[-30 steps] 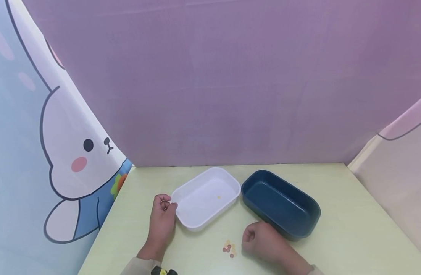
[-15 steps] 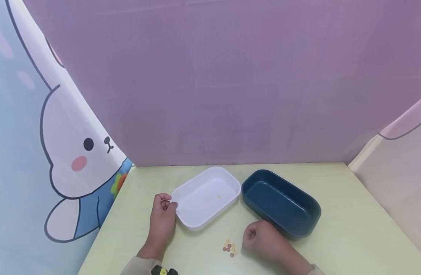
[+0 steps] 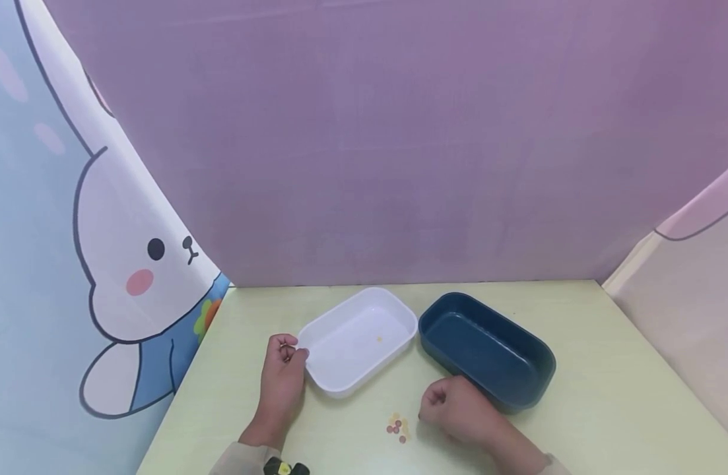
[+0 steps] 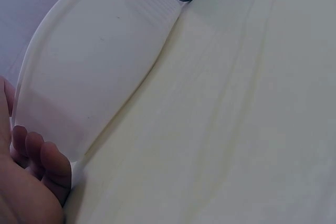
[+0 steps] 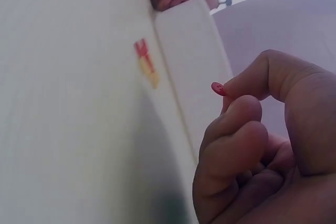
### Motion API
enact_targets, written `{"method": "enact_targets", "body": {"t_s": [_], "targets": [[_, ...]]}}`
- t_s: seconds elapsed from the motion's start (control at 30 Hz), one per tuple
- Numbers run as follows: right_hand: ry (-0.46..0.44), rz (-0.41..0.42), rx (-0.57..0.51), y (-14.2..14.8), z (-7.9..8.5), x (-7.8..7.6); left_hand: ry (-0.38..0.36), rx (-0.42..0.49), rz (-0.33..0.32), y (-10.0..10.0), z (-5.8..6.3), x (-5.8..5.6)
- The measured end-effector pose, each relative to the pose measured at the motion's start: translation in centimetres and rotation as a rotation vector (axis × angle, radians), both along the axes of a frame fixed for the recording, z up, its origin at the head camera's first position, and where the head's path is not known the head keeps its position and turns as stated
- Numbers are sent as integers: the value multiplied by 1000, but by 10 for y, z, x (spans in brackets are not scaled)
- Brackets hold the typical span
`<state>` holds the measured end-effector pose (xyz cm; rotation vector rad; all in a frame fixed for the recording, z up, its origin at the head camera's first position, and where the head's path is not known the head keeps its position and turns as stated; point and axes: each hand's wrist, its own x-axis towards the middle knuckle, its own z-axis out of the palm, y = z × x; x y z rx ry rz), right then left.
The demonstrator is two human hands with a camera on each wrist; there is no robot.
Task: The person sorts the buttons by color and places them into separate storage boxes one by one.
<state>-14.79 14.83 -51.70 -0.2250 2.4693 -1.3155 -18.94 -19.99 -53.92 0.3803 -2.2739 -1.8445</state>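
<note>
Carefully pinched: one small red button in the right hand

The right hand (image 3: 460, 410) holds a small, round red button (image 5: 218, 88) between thumb and forefinger, over a pale yellow-green tabletop (image 3: 625, 396). The left hand (image 3: 285, 386) grips the left rim of a white, rounded rectangular tray (image 3: 348, 356) near the back edge. A tiny yellow piece (image 3: 379, 339) lies inside. To its right, a dark blue rounded rectangular tray (image 3: 488, 356) sits almost corner to corner with it. Toward the front edge, between the hands, lies a loose cluster of red and yellow buttons (image 3: 398, 423). A light, level fingertip pinch should suit so small a disc; squeezing could flick it away. Lifting clear of both rims seems wise, with the white tray held steady.
</note>
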Motion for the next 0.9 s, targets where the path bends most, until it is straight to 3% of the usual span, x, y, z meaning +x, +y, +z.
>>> {"method": "enact_targets", "body": {"t_s": [0.2, 0.37, 0.67, 0.9], "targets": [[-17, 47, -90, 0, 28, 4, 7, 1, 3, 1, 1, -1], [8, 107, -136, 4, 55, -3, -6, -6, 3, 0, -1, -2], [16, 88, -132, 20, 89, -29, 3, 2, 4, -2, -4, -1], [-35, 119, -136, 35, 103, -56, -7, 8, 3, -4, -3, 2]]}}
